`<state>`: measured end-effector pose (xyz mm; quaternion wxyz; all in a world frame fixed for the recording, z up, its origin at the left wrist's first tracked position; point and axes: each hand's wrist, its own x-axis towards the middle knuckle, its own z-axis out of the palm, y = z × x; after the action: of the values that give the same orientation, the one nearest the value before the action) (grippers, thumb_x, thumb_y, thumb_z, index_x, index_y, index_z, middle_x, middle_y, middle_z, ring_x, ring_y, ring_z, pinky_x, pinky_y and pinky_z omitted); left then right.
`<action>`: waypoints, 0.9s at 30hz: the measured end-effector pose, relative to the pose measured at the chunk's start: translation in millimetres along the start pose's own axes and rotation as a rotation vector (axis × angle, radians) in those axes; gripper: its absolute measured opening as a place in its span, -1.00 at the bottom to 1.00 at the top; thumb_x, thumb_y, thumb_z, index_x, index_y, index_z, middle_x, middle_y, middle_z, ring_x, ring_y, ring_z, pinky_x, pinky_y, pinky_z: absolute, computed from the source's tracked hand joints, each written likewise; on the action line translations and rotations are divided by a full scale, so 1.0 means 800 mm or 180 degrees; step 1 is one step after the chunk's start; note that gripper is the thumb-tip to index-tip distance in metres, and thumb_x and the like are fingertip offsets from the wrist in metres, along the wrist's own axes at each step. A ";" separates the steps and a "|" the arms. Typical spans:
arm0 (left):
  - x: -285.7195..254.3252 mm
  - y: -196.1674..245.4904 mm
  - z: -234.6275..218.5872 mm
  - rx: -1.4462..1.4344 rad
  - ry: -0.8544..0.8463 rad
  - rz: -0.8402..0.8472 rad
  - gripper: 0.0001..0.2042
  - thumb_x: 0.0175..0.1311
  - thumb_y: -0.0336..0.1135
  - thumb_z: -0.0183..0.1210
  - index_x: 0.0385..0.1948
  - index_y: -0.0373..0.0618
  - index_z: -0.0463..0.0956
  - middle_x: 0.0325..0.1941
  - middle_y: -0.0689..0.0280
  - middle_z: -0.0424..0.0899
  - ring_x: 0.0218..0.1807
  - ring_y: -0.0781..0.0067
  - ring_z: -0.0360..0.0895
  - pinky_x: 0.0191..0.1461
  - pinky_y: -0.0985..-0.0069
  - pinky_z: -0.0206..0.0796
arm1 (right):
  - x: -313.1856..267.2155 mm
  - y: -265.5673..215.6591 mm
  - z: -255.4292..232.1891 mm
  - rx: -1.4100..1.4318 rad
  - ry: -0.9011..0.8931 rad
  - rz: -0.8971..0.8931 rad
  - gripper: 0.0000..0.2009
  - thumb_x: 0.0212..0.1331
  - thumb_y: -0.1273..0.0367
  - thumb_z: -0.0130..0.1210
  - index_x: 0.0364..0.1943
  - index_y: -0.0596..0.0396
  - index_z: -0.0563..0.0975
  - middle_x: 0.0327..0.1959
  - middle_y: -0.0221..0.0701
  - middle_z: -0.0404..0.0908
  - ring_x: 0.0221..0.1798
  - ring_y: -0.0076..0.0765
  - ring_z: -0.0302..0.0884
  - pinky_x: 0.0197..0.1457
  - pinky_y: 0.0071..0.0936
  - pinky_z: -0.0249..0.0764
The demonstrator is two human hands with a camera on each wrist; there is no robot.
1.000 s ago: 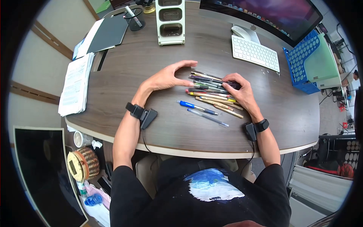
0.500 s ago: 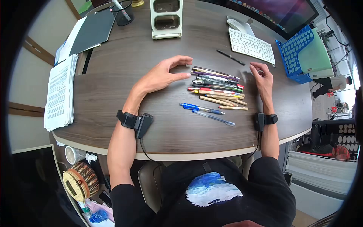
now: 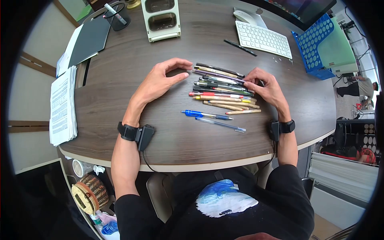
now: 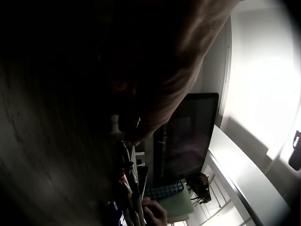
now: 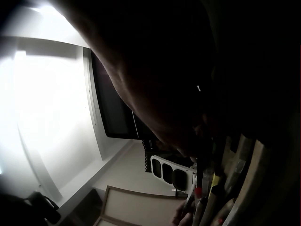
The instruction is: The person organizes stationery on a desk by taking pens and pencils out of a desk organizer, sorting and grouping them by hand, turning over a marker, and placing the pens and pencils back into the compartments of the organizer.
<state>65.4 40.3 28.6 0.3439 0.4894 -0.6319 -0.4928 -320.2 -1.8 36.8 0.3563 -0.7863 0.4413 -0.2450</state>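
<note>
At right end of pen pile (image 3: 224, 96), right hand (image 3: 269, 89) pinches purple pencil (image 3: 220, 76); left hand (image 3: 156, 84) open. Tight packing could drag neighbours loose.

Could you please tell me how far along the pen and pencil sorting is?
A black pen by the keyboard and two blue pens already lie apart. The right hand seems to pinch a purple pencil's end. The bunch of pens and pencils beside the left hand is probably left to sort.
</note>
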 end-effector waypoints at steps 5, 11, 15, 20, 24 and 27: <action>0.002 -0.006 0.000 0.0045 0.0085 0.0093 -0.66 0.51 -0.21 0.34 0.24 -0.04 0.70 0.23 0.23 0.79 0.40 0.26 0.64 0.56 0.20 0.38 | 0.002 0.018 -0.016 0.0354 0.0166 -0.0020 -0.85 0.38 0.35 0.38 -0.17 0.16 0.78 -0.22 -0.52 0.71 -0.19 -0.59 0.49 -0.08 -0.53 0.37; 0.002 -0.004 0.000 -0.0083 0.0043 -0.0009 -0.67 0.53 -0.32 0.31 0.26 -0.11 0.66 0.26 0.26 0.77 0.39 0.35 0.62 0.62 0.23 0.30 | -0.002 0.030 -0.028 0.0183 0.0731 0.0412 -0.81 0.39 0.31 0.39 -0.11 0.17 0.79 -0.25 -0.51 0.73 -0.17 -0.60 0.53 -0.03 -0.52 0.44; 0.003 -0.002 0.000 -0.0100 0.0053 -0.0032 -0.67 0.54 -0.33 0.30 0.26 -0.12 0.66 0.26 0.24 0.76 0.39 0.36 0.62 0.62 0.26 0.30 | 0.003 0.049 -0.024 -0.0226 0.1136 0.0411 -0.78 0.38 0.29 0.40 -0.10 0.18 0.79 -0.37 -0.50 0.70 -0.28 -0.59 0.51 -0.15 -0.50 0.45; 0.004 -0.004 0.002 -0.0198 0.0018 -0.0025 -0.67 0.54 -0.34 0.30 0.26 -0.16 0.65 0.26 0.23 0.76 0.38 0.38 0.62 0.61 0.31 0.31 | 0.005 0.041 -0.020 -0.0630 0.1147 0.0540 -0.78 0.36 0.30 0.41 -0.14 0.20 0.79 -0.46 -0.46 0.67 -0.38 -0.58 0.48 -0.27 -0.46 0.43; 0.004 -0.003 0.000 -0.0230 0.0040 0.0003 -0.67 0.54 -0.35 0.30 0.26 -0.17 0.65 0.24 0.24 0.76 0.37 0.40 0.62 0.60 0.33 0.33 | 0.003 0.045 -0.026 -0.0598 0.1047 0.0584 -0.78 0.34 0.29 0.42 -0.19 0.21 0.78 -0.49 -0.45 0.67 -0.41 -0.57 0.46 -0.31 -0.43 0.42; 0.004 -0.003 0.000 -0.0082 0.0059 -0.0001 -0.67 0.54 -0.37 0.30 0.26 -0.17 0.65 0.23 0.23 0.76 0.37 0.40 0.62 0.59 0.35 0.34 | 0.003 0.049 -0.027 -0.0758 0.1120 0.0769 -0.77 0.33 0.28 0.42 -0.22 0.21 0.77 -0.50 -0.45 0.67 -0.43 -0.56 0.46 -0.32 -0.42 0.41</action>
<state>64.9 37.1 26.4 0.3560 0.4895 -0.6223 -0.4964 -354.5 -25.2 20.6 0.2055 -0.7095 0.6132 -0.2801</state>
